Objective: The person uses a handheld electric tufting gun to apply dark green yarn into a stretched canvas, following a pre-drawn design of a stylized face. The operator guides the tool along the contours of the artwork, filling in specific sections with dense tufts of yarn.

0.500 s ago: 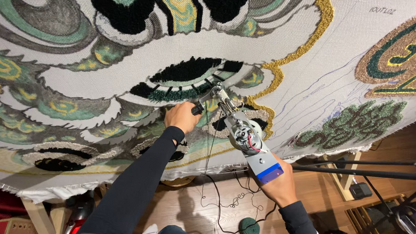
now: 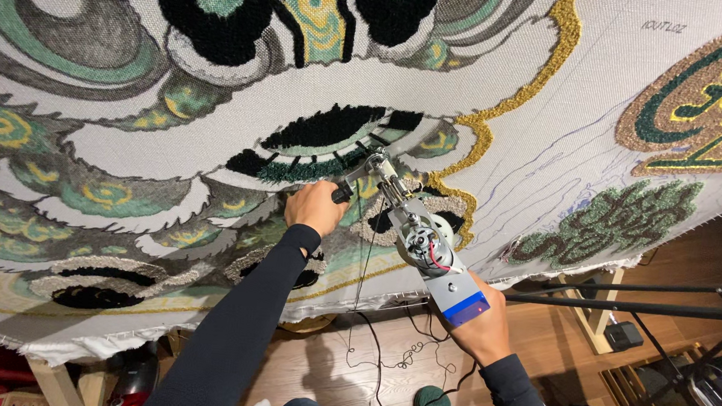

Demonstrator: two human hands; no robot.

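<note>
A grey metal tufting gun with a blue band near its rear handle (image 2: 426,247) lies between the two hands, its long axis running from about 10 o'clock at the needle tip to 4 o'clock at the rear grip. The needle end presses against a large white backing cloth, stretched taut and tufted with green, black, gold and grey pile (image 2: 553,158), just below a black and dark green curved band of pile (image 2: 322,153).

The left hand (image 2: 316,208) is clenched around the gun's black front handle (image 2: 343,195), so the gun's body lies at about 3 to 4 o'clock from that hand, touching it. The left hand is the one nearer the needle and the cloth. The right hand (image 2: 476,328) grasps the rear grip from beneath, at the lower end of the axis; from it the gun extends toward 10 or 11 o'clock. Its fingers are mostly hidden behind the gun's plate, though the hold looks closed.

A thin dark yarn strand (image 2: 361,289) hangs from the gun down to a dark green ball of yarn (image 2: 432,404) on the wooden floor (image 2: 339,373), at about 6 o'clock from the gun. A black metal bar (image 2: 628,306) crosses at 3 o'clock of the right hand, near it but apart.
</note>
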